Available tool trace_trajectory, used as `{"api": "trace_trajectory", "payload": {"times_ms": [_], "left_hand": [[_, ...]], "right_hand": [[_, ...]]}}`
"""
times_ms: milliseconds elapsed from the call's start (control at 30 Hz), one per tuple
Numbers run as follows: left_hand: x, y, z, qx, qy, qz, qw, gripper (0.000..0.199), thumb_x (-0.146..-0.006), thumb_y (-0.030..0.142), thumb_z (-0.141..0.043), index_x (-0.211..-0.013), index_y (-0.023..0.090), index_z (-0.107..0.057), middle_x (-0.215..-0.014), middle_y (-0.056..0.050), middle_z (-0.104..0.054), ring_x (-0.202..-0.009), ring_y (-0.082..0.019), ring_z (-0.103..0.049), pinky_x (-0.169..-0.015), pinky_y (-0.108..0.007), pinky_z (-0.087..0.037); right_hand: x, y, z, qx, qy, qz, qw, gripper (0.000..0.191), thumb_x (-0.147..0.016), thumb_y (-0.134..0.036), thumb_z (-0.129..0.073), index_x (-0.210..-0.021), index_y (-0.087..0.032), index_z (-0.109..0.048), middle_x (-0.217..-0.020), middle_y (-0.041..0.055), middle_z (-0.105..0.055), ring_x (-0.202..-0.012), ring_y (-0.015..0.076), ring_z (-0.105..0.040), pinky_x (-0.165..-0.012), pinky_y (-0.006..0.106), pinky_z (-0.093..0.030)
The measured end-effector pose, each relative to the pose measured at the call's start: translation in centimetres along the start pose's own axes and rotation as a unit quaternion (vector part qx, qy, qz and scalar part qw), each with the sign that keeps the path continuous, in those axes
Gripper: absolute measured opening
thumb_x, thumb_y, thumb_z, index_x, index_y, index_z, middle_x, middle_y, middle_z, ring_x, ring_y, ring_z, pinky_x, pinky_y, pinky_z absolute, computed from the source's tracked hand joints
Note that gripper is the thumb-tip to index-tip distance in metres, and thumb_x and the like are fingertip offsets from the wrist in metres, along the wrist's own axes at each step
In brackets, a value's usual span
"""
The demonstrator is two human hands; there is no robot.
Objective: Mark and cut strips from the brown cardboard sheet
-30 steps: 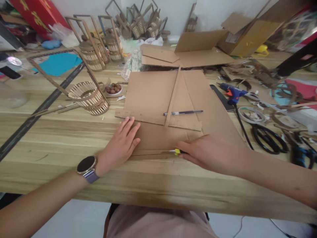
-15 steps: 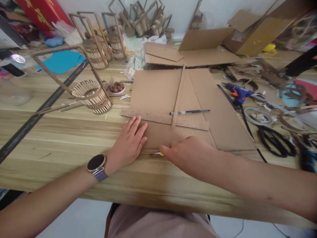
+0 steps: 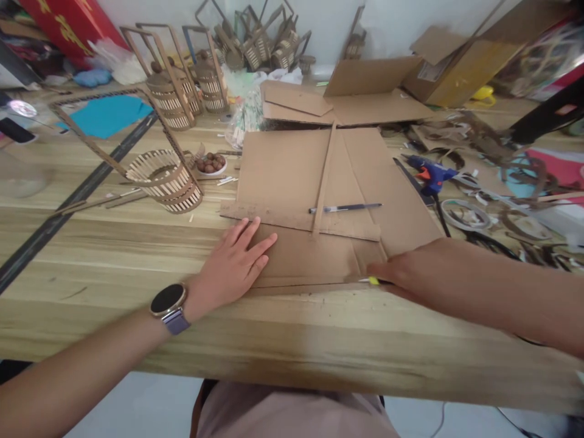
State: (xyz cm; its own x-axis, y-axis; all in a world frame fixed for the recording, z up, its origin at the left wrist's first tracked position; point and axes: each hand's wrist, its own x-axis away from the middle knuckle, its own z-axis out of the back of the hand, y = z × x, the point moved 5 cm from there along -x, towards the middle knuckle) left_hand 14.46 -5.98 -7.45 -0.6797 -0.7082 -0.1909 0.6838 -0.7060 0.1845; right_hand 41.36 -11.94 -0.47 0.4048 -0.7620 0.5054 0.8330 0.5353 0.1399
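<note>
A large cardboard sheet [image 3: 287,164] lies flat on the wooden table. My left hand [image 3: 239,258] rests on its near left corner with fingers spread, fingertips at a loose cardboard strip [image 3: 269,214]. My right hand [image 3: 406,267] is closed around a yellow utility knife [image 3: 374,280], mostly hidden in the fist. The blade touches the sheet near its front edge, at the right end of a long dark cut line. A black pen [image 3: 347,208] and a narrow cardboard strip [image 3: 325,176] lie across the sheet.
At left stands a slatted basket [image 3: 164,179] with a tall handle, beside a small bowl of brown balls [image 3: 210,163]. Lantern-like baskets [image 3: 212,85] stand behind. A blue glue gun [image 3: 429,173], tape roll [image 3: 465,214] and scraps lie right. Cardboard boxes [image 3: 374,79] sit at the back.
My right hand has moved to the right with the knife, along the sheet's front edge, and a longer cut line now shows behind it. My left hand stays on the cardboard.
</note>
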Motion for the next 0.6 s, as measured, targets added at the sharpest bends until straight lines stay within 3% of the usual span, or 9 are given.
{"api": "trace_trajectory", "payload": {"times_ms": [100,233,300,400,600], "left_hand": [[-0.6,-0.6,0.3,0.001,-0.004,-0.026,1.0,0.051,-0.107,0.043,-0.027,-0.142,0.026,-0.06,-0.153,-0.017,-0.043,-0.136,-0.037,-0.042,-0.111,-0.059,-0.037],[-1.1,-1.0,0.6,-0.003,0.001,-0.03,1.0,0.047,-0.107,0.04,-0.03,-0.137,0.029,-0.064,-0.146,-0.016,-0.048,-0.124,-0.034,-0.047,-0.105,-0.059,-0.041],[-1.1,-1.0,0.6,-0.006,0.004,-0.03,1.0,0.046,-0.106,0.038,-0.031,-0.138,0.029,-0.063,-0.146,-0.016,-0.046,-0.126,-0.034,-0.044,-0.106,-0.059,-0.04],[-1.0,-0.9,0.5,-0.006,0.004,-0.032,0.999,0.045,-0.106,0.037,-0.032,-0.139,0.029,-0.062,-0.148,-0.016,-0.044,-0.129,-0.035,-0.042,-0.107,-0.06,-0.04],[-0.9,-0.9,0.4,0.002,0.008,-0.037,0.999,0.046,-0.106,0.038,-0.031,-0.139,0.029,-0.062,-0.148,-0.016,-0.043,-0.131,-0.036,-0.04,-0.107,-0.061,-0.04]], "right_hand": [[0.3,0.7,0.9,-0.054,0.001,0.015,0.998,0.02,-0.098,-0.024,-0.053,-0.102,-0.025,-0.073,-0.075,0.003,-0.075,-0.064,0.0195,-0.07,-0.055,0.03,-0.035],[-2.3,-3.5,3.3,-0.071,0.026,0.037,0.996,0.02,-0.101,-0.03,-0.051,-0.108,-0.025,-0.069,-0.086,0.0033,-0.077,-0.072,0.0208,-0.072,-0.054,0.027,-0.035],[-4.0,-6.3,3.9,-0.031,0.032,0.052,0.998,0.015,-0.099,-0.022,-0.053,-0.102,-0.023,-0.067,-0.074,0.0022,-0.075,-0.066,0.021,-0.072,-0.049,0.027,-0.029],[-5.7,-9.5,4.2,0.012,0.062,0.107,0.992,0.014,-0.095,-0.015,-0.055,-0.106,-0.019,-0.064,-0.071,0.0029,-0.072,-0.063,0.022,-0.073,-0.046,0.027,-0.027],[-6.5,-10.2,3.8,0.03,0.074,0.131,0.988,0.022,-0.089,-0.006,-0.056,-0.106,-0.018,-0.06,-0.073,0.0024,-0.072,-0.06,0.0235,-0.072,-0.044,0.028,-0.03]]}}
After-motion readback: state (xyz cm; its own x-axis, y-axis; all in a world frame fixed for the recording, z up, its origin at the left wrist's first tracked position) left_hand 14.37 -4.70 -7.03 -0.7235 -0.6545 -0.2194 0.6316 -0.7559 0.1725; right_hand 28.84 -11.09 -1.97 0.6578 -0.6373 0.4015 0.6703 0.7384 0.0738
